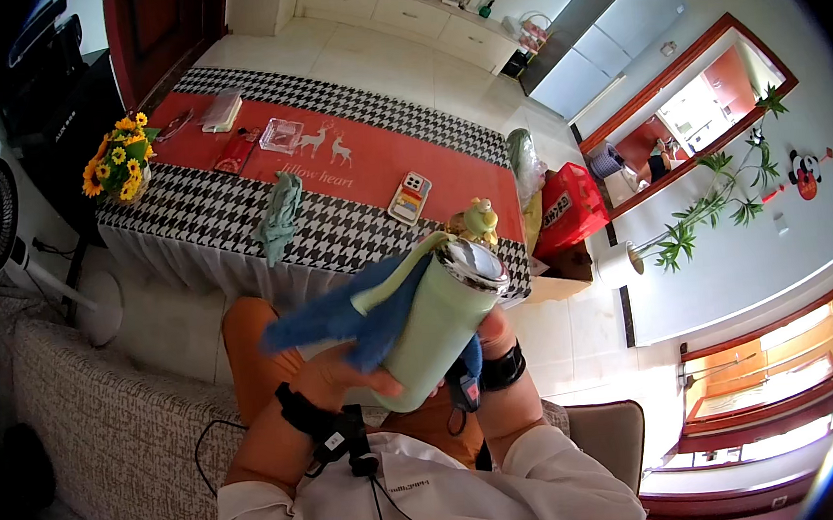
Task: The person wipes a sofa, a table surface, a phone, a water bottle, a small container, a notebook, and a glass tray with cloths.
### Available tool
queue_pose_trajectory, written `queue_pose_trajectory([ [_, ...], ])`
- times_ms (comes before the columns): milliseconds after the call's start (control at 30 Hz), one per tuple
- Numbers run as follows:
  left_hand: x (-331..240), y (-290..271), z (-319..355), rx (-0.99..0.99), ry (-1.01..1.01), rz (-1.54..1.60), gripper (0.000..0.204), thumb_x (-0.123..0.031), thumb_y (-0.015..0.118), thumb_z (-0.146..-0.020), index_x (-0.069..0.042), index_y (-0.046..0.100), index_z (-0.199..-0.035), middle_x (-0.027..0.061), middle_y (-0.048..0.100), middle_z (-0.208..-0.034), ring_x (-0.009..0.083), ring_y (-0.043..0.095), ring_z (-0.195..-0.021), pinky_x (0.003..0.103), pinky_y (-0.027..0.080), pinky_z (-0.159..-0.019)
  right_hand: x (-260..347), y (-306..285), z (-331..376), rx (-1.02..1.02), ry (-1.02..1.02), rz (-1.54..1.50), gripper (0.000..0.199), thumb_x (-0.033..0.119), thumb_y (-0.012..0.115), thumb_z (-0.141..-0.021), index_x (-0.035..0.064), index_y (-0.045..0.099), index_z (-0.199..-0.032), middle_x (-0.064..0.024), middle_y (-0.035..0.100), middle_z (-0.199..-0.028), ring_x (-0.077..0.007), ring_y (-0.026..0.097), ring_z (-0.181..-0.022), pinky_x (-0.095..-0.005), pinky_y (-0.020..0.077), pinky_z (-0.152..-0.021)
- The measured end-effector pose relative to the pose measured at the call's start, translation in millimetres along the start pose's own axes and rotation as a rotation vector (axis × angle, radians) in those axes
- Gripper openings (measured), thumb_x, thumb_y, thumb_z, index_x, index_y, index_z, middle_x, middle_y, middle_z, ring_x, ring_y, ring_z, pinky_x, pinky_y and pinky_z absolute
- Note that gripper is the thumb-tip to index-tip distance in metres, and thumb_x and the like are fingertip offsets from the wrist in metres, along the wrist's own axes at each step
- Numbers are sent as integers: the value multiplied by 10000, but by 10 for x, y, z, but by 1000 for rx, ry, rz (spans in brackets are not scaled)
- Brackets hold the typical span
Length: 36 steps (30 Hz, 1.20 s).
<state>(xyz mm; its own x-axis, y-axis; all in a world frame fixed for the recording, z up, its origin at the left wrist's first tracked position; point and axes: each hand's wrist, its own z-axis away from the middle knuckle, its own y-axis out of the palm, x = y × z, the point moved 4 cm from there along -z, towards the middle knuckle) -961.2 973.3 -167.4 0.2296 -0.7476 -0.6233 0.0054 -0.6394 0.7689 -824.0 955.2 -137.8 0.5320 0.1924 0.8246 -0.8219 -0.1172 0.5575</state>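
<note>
A pale green tumbler (432,341) with a shiny metal rim and a strap-like handle (403,275) is tilted in front of my body, its top leaning away to the right. My left hand (342,373) is closed round its lower part. A blue cloth (333,314) spreads out to the left under the handle and passes behind the tumbler, with more blue showing by my right wrist. Against the tumbler's right side is my right hand (494,334), curled with the cloth; its fingers are mostly hidden. Beyond the rim, a small yellow-green figure (480,220) stands at the table's edge.
On the table, its red runner (371,166) bears a phone (410,198), a clear tray (280,135) and a crumpled green cloth (281,216). Sunflowers (120,163) stand at the left end. A fan (3,216) is left, a red bag (570,209) right, and a sofa (118,406) beside me.
</note>
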Motion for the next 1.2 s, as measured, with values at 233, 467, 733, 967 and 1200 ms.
queue_pose_trajectory([
  [233,375,-1079,194,-480,399,-355,783,-222,761,-644,-50,343,-1283,99,513,-1139,204,508,-1041,322,409,-875,102,226,32,-162,-257,332,862,265,838,-503,-1,400,-1197,-74,547,-1071,-164,520,-988,-291,410,-857],
  [467,-249,-152,7,-572,733,-745,1039,-261,816,-580,-70,177,-1377,154,211,-1391,235,233,-1293,344,251,-1028,34,217,-40,-363,-589,965,742,157,801,-506,-16,423,-1120,-103,557,-948,-199,554,-850,-325,457,-754],
  [733,-218,9,6,-666,666,-748,929,-184,834,-562,-12,311,-1311,177,292,-1356,217,361,-1219,340,343,-979,-99,319,-20,-211,-951,1430,622,132,708,-626,17,401,-1155,-220,504,-1005,-383,519,-846,-438,433,-711],
  [967,-259,-73,73,-715,864,-642,872,-148,807,-576,0,323,-1286,141,361,-1305,185,393,-1178,326,340,-978,-464,-96,71,-381,-929,1244,614,373,585,-809,1,352,-1239,-261,475,-1101,-421,491,-970,-482,388,-835],
  [1200,-216,-28,88,-685,779,-531,835,-125,793,-593,-14,326,-1276,153,461,-1219,186,449,-1122,326,381,-939,-414,120,19,-440,-895,1144,535,367,359,-916,-68,369,-1228,-238,487,-1128,-359,493,-1027,-421,365,-906],
])
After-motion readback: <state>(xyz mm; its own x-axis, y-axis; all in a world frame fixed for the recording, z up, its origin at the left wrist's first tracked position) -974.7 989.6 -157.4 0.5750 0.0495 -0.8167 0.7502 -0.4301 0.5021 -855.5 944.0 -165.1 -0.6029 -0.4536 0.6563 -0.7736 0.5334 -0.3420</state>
